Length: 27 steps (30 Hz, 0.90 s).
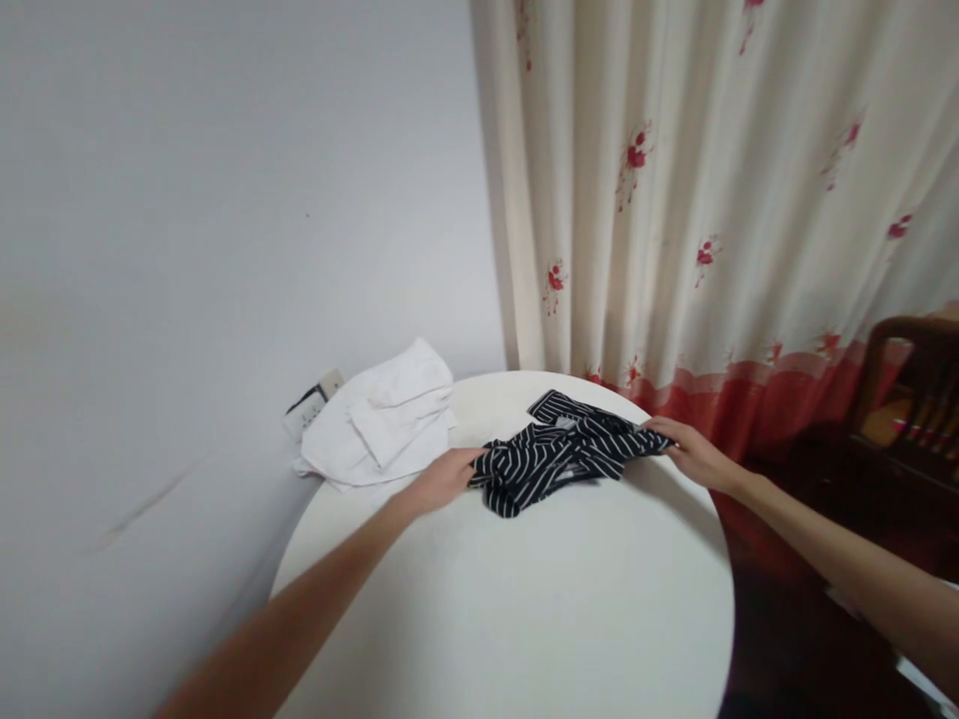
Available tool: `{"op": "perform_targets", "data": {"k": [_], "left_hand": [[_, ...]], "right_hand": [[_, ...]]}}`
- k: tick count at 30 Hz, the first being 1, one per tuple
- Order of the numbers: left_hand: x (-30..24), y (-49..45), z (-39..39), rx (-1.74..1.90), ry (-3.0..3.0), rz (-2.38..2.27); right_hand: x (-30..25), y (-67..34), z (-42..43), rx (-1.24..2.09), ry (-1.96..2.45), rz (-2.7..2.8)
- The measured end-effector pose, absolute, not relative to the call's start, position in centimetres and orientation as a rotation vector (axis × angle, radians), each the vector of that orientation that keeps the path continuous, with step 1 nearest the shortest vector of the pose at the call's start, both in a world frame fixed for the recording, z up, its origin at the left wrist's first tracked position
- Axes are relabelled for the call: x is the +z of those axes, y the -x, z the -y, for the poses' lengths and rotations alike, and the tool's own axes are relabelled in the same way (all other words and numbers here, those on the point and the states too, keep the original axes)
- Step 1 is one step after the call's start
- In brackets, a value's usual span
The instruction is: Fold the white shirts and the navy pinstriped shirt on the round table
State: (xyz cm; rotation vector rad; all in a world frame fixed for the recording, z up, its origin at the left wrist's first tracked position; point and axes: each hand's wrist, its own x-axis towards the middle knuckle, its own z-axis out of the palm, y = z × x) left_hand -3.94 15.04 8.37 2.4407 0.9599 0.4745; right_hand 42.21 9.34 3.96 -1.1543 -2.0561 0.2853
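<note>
A black garment with white stripes (pixel 558 454), perhaps a shirt, lies bunched on the round white table (pixel 509 619). My left hand (pixel 448 477) is closed on its left end. On the other side, my right hand (pixel 693 454) pinches the right end, a little above the tabletop near the table's right edge. The middle of the cloth is crumpled, so its exact shape cannot be made out. Just beyond my left hand, a folded white cloth (pixel 394 419) lies at the table's back left, apart from the striped garment.
A pale wall (pixel 247 200) borders the table on the left, with a white power socket (pixel 307 407) beside the white cloth. Behind the table hangs a cream curtain (pixel 674 200) with red flowers. A dark wooden chair (pixel 884 350) stands at the right.
</note>
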Motion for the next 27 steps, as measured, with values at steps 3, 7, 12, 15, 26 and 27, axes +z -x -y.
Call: {"op": "perform_targets", "data": {"k": [3,7,12,15,26,27], "left_hand": [[12.6,3.4,-17.9,0.621,-2.348,-0.921],[17.2,1.7,-20.7,0.862,-2.166,-0.954],[19.7,-0.3,-21.8,1.088,-1.793,-0.907],[20.2,-0.9,-21.7,1.048,-1.64,-0.863],[19.1,-0.1,-21.2,0.695,-1.839,-0.97],[18.4,-0.1,-21.4,0.695,-1.916,-1.022]], "right_hand": [[7.8,-42.0,-10.8,0.289,1.163,1.932],[12.8,-41.2,-13.0,0.329,1.223,1.784],[16.8,-39.8,-14.0,0.503,1.231,1.492],[17.8,-39.0,-13.9,0.663,1.168,1.285],[16.6,-37.8,-13.2,0.923,1.321,1.161],[15.9,-37.8,-13.2,0.939,1.37,1.168]]}}
